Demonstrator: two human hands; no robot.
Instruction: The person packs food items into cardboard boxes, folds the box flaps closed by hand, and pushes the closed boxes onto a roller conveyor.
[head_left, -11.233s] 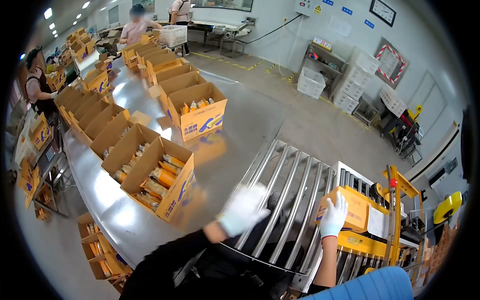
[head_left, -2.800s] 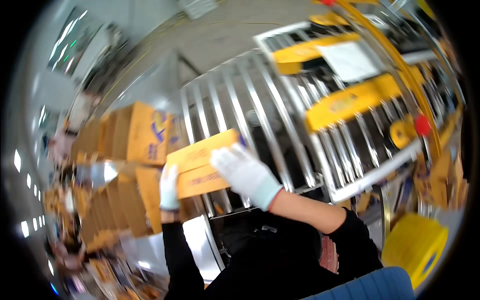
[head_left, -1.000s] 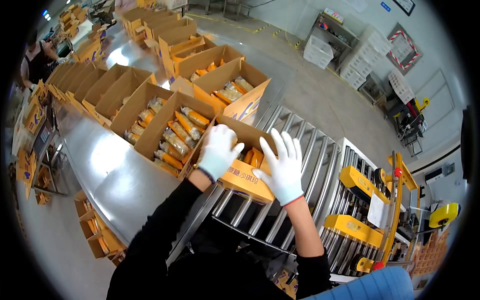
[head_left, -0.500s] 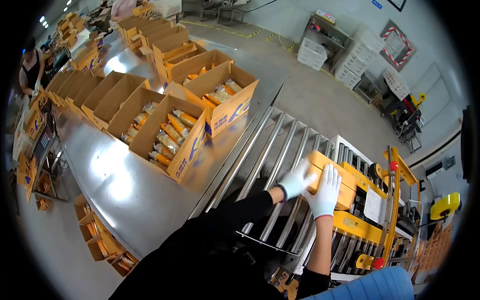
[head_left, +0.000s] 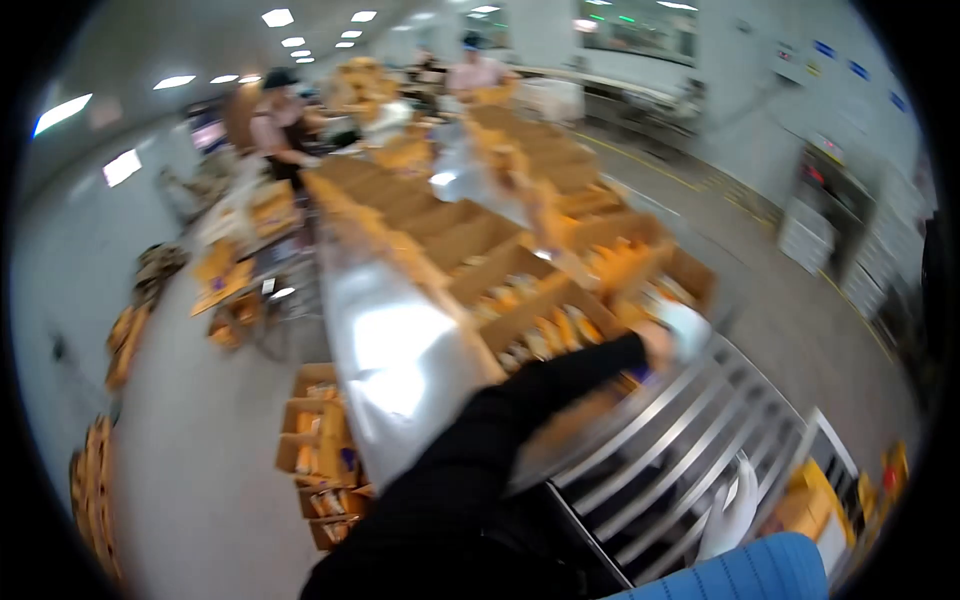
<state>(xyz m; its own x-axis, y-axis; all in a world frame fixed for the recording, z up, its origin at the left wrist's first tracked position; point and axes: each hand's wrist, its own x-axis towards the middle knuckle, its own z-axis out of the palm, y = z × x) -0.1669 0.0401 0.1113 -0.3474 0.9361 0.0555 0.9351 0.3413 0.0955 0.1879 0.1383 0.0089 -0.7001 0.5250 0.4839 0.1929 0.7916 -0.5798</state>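
In a white glove, my left hand (head_left: pixel 686 330) is at the near end of the metal table, at the edge of an open carton (head_left: pixel 690 275) with wrapped orange-and-pale food packs inside. Motion blur smears its fingers, so its grip cannot be told. My right hand (head_left: pixel 732 515), gloved in white too, is over the roller conveyor (head_left: pixel 670 440) with fingers stretched and apart, holding nothing. Beside my left forearm is another open carton (head_left: pixel 570 325) filled with the same packs. A closed carton (head_left: pixel 808 500) rests by the yellow machine at the lower right.
Two rows of open cartons (head_left: pixel 450 235) run along the metal table (head_left: pixel 385 330). More filled cartons (head_left: pixel 320 440) are stacked on the floor to its left. One co-worker (head_left: pixel 280 125) stands at the far left, another person (head_left: pixel 475 75) at the back. White crates (head_left: pixel 805 235) stand by the wall.
My view has swung left and up. My left hand has gone from the closed carton at the machine to the open cartons; my right hand has come off that carton, over the rollers.
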